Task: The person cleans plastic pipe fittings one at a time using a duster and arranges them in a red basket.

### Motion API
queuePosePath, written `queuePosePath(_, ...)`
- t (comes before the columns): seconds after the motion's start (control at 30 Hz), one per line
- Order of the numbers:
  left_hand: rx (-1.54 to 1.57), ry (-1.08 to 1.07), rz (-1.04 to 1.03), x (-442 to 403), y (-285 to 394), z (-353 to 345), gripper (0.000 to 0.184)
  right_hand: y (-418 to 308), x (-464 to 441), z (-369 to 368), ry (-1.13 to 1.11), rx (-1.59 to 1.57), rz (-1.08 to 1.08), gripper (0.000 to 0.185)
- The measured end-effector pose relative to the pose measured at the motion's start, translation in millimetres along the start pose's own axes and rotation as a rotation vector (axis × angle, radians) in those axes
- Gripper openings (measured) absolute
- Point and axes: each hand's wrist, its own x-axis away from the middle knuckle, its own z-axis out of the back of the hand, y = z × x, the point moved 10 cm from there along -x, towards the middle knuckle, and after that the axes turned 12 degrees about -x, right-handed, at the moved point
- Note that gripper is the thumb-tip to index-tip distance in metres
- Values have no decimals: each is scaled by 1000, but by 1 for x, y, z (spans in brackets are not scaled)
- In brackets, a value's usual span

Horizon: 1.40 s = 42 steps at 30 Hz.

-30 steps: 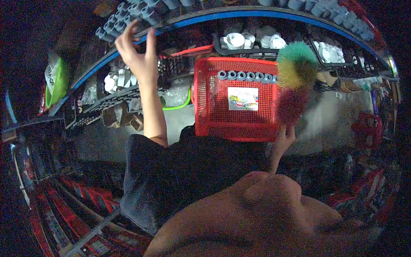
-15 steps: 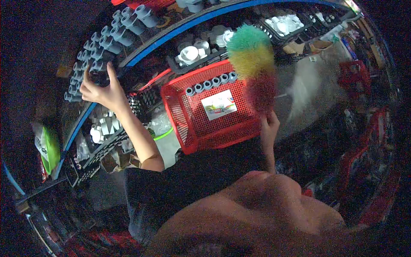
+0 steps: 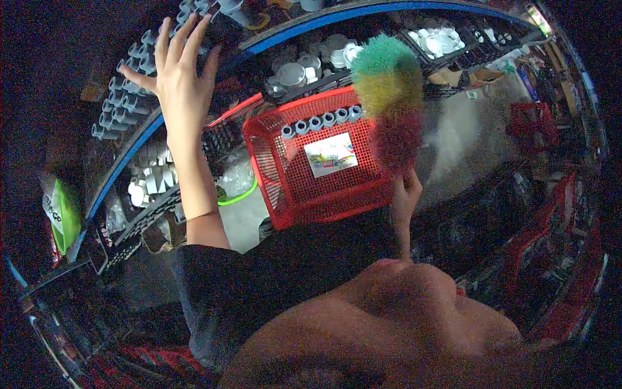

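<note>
My left hand is raised at the upper left with its fingers spread and nothing in it. It is over or beside the rows of grey pipe fittings on the upper shelf; whether it touches any, I cannot tell. My right hand is closed round the lower end of a fluffy duster, green at the top, then yellow and dark red. The duster stands over the right side of a red plastic basket. Inside the basket, several grey fittings form a row beside a printed card.
A blue shelf edge curves across the top and left. Below it are crates of white fittings and more white pieces. A green and white packet hangs at far left. Another red basket is at right.
My left hand has moved up and right, and its fingers have spread from a curled pose. My right hand still holds the duster, which has shifted slightly right.
</note>
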Motion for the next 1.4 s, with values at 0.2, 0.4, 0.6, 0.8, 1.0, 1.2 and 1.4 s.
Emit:
queuePosePath(0.2, 83, 119, 103, -9, -9, 7, 43, 5, -2, 0, -6, -41, -30, 25)
queuePosePath(0.4, -34, 97, 35, -16, -3, 3, 34, 5, 0, -3, 2, -66, -84, 24)
queuePosePath(0.6, 88, 136, 60, -13, 7, 35, 28, 8, -2, 1, -5, 5, -3, 24)
queuePosePath(0.8, 1337, 101, 72, 29, 5, 38, 31, 0, -1, -4, -27, 75, -42, 25)
queuePosePath(1.0, 1594, -311, 380, 103, 67, -61, 29, 5, 0, -27, -168, -25, -83, 26)
queuePosePath(1.2, 1494, -573, 582, 146, 94, -103, 25, 3, 18, -82, -387, -214, -302, 17)
queuePosePath(1.4, 1154, -514, 111, 139, 137, -75, 40, -3, 34, -105, -401, -303, -440, 14)
